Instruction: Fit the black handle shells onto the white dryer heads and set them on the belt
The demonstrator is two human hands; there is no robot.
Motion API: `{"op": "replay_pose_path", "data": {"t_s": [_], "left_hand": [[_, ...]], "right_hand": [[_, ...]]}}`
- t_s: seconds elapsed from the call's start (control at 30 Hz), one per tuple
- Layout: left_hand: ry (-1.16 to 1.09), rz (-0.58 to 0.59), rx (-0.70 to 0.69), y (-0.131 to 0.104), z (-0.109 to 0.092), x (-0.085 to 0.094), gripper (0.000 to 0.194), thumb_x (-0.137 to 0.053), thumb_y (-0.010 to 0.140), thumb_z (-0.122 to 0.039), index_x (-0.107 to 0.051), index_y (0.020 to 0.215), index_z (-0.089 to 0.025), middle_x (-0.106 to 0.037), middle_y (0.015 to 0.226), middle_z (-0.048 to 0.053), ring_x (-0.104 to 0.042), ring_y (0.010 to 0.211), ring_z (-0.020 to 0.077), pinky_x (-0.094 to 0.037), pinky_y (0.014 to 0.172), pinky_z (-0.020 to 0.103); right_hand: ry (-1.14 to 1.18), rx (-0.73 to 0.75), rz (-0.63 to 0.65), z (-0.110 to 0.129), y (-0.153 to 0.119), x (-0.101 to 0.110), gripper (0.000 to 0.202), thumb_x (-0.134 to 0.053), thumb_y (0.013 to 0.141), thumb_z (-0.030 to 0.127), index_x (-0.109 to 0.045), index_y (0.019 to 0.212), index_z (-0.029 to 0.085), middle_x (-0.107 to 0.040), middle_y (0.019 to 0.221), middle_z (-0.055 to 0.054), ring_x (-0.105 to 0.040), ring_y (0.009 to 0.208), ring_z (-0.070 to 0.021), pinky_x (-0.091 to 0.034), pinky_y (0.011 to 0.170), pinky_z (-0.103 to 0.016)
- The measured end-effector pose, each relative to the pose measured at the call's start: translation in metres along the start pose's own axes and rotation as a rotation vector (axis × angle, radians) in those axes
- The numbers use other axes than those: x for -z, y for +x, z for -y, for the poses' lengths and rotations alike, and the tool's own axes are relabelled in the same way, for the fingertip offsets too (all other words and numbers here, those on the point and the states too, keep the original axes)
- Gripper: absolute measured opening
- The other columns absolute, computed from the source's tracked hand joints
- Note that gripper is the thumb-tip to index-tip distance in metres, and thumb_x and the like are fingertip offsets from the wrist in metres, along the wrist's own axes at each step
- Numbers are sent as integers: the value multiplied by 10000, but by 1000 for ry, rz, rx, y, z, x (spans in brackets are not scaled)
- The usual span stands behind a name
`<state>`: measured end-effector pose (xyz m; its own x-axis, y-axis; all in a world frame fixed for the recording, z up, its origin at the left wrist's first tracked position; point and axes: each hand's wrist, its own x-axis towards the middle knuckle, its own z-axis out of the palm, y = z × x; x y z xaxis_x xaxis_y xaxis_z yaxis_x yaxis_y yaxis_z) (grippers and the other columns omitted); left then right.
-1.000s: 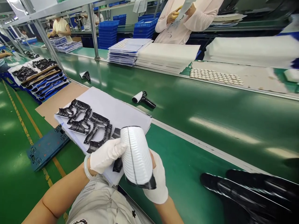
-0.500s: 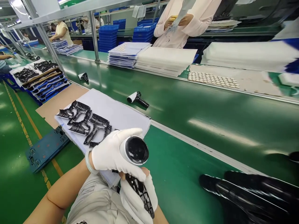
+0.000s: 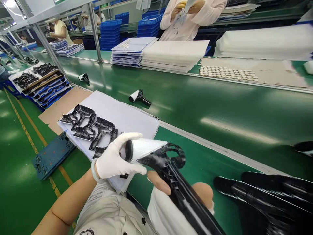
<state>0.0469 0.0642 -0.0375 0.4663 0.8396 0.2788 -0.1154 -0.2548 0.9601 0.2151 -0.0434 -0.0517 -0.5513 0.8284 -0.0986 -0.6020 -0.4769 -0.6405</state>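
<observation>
A black-and-white hair dryer housing point(image 3: 151, 148) lies slantwise in front of me, its handle running down to the lower right. My right hand point(image 3: 171, 205), in a white glove with bare fingertips, is wrapped round the black handle. My left hand point(image 3: 117, 160), gloved in white, cups the black-rimmed barrel end between thumb and fingers. Beside it, several black half shells point(image 3: 91, 125) rest on a white sheet stack point(image 3: 137, 119), with the nearest ones partly hidden by this hand.
Two similar housings, one near point(image 3: 140, 97) and one farther off point(image 3: 84, 78), lie on the green conveyor point(image 3: 176, 94). Large dark glossy parts point(image 3: 264, 195) stand at right. A blue-green plastic board point(image 3: 53, 156) is low at left. Across the belt, a person point(image 3: 188, 19) stands behind paper stacks point(image 3: 176, 54).
The housing has swung from barrel opening facing me to side-on, and its handle now points lower right. My right hand has moved right along with it; the left stays at the barrel.
</observation>
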Motion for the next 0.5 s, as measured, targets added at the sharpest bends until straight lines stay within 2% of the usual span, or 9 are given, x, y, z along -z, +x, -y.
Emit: {"op": "replay_pose_path", "data": {"t_s": [0.07,0.13,0.2,0.3,0.4,0.5], "left_hand": [[-39,19,64,-3,1,2,757,-894,663,-452,-598,1330,-250,-626,1365,109,-557,1306,331,-417,1140,480],[-88,31,77,-5,1,3,758,-844,709,-519,-578,1363,-241,-628,1364,117,-562,1301,331,-429,1132,474],[-119,35,76,-6,1,3,734,-806,757,-522,-556,1387,-241,-621,1376,117,-559,1306,326,-430,1133,467],[-134,27,78,-8,-1,2,702,-794,783,-494,-546,1389,-241,-628,1364,115,-580,1278,318,-446,1115,453],[-119,20,56,-8,-7,-2,677,-812,771,-471,-563,1354,-234,-642,1334,115,-604,1238,311,-466,1087,438],[-81,-1,29,-7,-15,-7,697,-858,704,-488,-589,1290,-222,-679,1249,110,-640,1160,302,-495,1040,424]], "right_hand": [[126,41,-1,3,-2,-8,744,-430,635,999,-377,828,283,-350,469,121,-309,303,-69,-401,376,-196],[143,44,-74,1,-5,-12,729,-495,643,967,-416,856,275,-407,524,96,-337,348,-67,-408,395,-192],[87,25,-121,-3,-8,-11,691,-522,688,921,-467,911,269,-428,537,78,-348,374,-81,-407,405,-206],[-19,41,-110,-14,-14,0,611,-549,747,835,-529,983,272,-450,520,54,-398,396,-132,-440,431,-276],[-99,123,-129,-27,-13,9,572,-611,720,770,-575,1002,273,-516,558,16,-496,465,-190,-498,503,-349],[-166,166,-137,-32,-6,9,586,-689,659,717,-603,1004,252,-620,730,-55,-595,614,-235,-543,615,-396]]}}
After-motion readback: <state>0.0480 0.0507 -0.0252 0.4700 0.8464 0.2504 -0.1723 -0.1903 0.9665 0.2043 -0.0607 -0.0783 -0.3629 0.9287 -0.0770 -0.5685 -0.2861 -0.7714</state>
